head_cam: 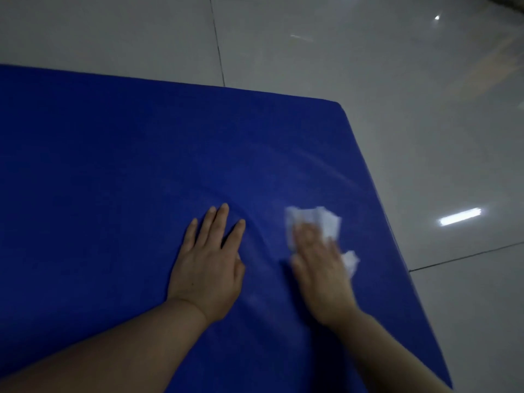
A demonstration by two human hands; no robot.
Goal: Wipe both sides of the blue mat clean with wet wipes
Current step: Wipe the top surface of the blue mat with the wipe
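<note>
1. Blue mat (113,180) fills left & centre of frame, lying on pale tiled floor (397,80).
2. My left hand (208,265), lower centre: flat on mat, fingers straight, spread.
3. My right hand (320,262), just right of it: blurred, pressing white wet wipe (314,219) onto mat; finger curl – can't tell.

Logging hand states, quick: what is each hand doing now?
Left hand: open, flat on the blue mat.
Right hand: blurred, presses the wet wipe down.

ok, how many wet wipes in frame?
1. The wet wipe lies crumpled under the right hand on the blue mat, near its right edge. The left hand rests flat beside it, nothing visible beneath it. More could lie out of frame.
</note>
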